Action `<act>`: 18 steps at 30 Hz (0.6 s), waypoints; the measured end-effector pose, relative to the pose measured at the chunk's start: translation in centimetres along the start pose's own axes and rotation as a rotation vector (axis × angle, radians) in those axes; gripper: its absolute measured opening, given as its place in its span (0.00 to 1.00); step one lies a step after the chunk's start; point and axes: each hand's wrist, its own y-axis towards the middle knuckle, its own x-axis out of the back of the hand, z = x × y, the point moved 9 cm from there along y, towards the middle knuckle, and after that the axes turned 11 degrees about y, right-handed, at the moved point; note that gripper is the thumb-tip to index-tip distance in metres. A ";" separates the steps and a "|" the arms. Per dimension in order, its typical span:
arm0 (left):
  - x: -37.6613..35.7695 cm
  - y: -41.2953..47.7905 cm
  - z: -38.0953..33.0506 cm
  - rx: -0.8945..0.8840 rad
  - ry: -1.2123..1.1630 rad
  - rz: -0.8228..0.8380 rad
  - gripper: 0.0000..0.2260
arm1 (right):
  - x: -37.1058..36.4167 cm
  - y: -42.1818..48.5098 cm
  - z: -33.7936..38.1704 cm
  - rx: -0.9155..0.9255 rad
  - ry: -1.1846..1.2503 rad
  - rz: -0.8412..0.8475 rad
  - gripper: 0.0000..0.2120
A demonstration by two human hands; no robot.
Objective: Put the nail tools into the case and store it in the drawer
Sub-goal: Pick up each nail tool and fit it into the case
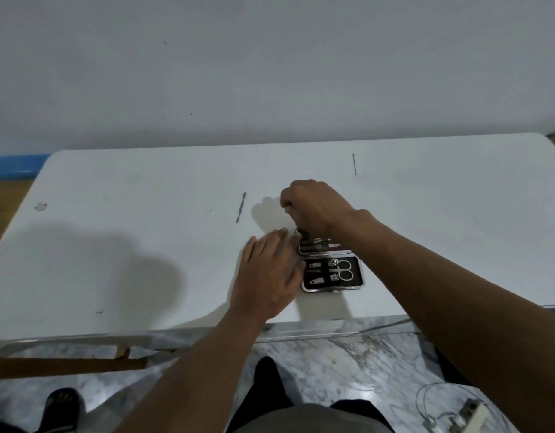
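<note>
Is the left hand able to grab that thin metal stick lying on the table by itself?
Probably yes. The left hand lies flat beside the case, and the metal stick lies just beyond its fingertips on bare table, with nothing between them.

Both bare forearms reach forward from the lower edge of the view. The left hand (268,273) lies flat, palm down, fingers together and extended. The right hand (313,207) (farther out) is curled, knuckles up, fingertips hidden underneath.
</note>
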 end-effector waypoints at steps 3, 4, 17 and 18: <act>-0.2 0.2 0.1 -0.013 -0.014 0.019 0.23 | -1.2 3.1 2.4 0.074 0.008 0.033 0.10; -0.2 0.2 0.2 -0.008 -0.028 0.011 0.22 | -1.6 4.1 3.1 0.095 0.008 0.042 0.11; -0.2 0.0 0.3 0.030 -0.094 -0.059 0.19 | -5.1 8.7 3.7 0.122 -0.121 0.163 0.09; -0.2 0.0 0.2 0.027 -0.090 -0.063 0.19 | -5.0 8.7 3.4 0.110 -0.135 0.149 0.09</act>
